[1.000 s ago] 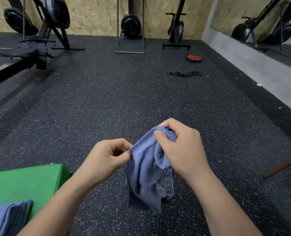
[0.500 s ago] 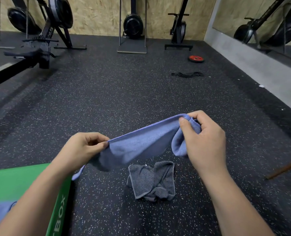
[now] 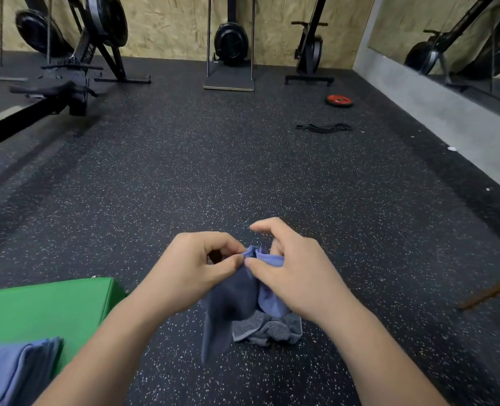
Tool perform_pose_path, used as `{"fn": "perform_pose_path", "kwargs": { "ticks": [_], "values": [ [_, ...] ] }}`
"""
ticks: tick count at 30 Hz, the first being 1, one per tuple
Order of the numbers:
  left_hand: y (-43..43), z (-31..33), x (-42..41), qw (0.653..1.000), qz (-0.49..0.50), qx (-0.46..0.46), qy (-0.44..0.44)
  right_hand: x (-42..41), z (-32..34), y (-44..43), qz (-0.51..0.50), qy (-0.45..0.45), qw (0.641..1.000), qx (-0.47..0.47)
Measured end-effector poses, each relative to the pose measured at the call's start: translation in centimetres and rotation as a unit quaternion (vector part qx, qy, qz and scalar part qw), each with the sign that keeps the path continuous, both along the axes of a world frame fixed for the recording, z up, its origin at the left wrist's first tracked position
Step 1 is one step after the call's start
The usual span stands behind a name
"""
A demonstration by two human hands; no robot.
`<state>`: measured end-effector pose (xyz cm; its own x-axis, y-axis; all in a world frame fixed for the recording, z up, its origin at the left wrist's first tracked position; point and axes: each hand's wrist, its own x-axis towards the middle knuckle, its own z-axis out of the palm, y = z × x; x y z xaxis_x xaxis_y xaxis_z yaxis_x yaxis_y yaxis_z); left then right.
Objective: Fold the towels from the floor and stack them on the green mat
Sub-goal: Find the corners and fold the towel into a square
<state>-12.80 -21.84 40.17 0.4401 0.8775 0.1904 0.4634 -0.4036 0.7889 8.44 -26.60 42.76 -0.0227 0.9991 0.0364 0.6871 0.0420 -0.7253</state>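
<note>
Mat (image 3: 52, 306) near left, folded towel (image 3: 11, 370) already on its near end. Left hand (image 3: 193, 271): fingers pinch the top edge of the blue towel (image 3: 231, 306). It was stretched wide half a second ago and now hangs doubled, corners together, so the first fold looks made. Right hand (image 3: 295, 273) pinches the same edge, forefinger lifted. Grey towel (image 3: 272, 328) lies crumpled on the floor (image 3: 243, 171) below, not yet folded.

Gym: rowing machines (image 3: 76, 68), weight plate (image 3: 339, 100), speckled rubber floor (image 3: 243, 177).
</note>
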Motion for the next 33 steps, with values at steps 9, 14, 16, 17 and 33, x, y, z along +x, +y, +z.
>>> {"fn": "perform_pose_path", "kwargs": {
  "ticks": [9, 14, 16, 17, 33],
  "values": [
    [-0.5, 0.4, -0.1, 1.0, -0.005, -0.028, -0.006, 0.1, -0.1, -0.2, 0.031, 0.005, 0.999, -0.023],
    [-0.1, 0.2, -0.6, 0.998, 0.023, -0.023, 0.055, 0.4, -0.2, -0.1, -0.004, -0.017, 1.0, 0.001],
    [0.1, 0.0, -1.0, 0.997, 0.036, -0.036, 0.064, 0.7, -0.1, 0.0, -0.02, -0.018, 1.0, 0.009],
    [0.3, -0.2, -1.2, 0.996, 0.043, -0.049, 0.062, 0.9, 0.0, 0.1, -0.028, -0.015, 0.999, 0.011],
    [2.1, 0.8, -5.7, 0.987, 0.073, -0.106, -0.097, 3.6, 0.9, 0.6, -0.218, 0.028, 0.97, 0.103]
  ]
}}
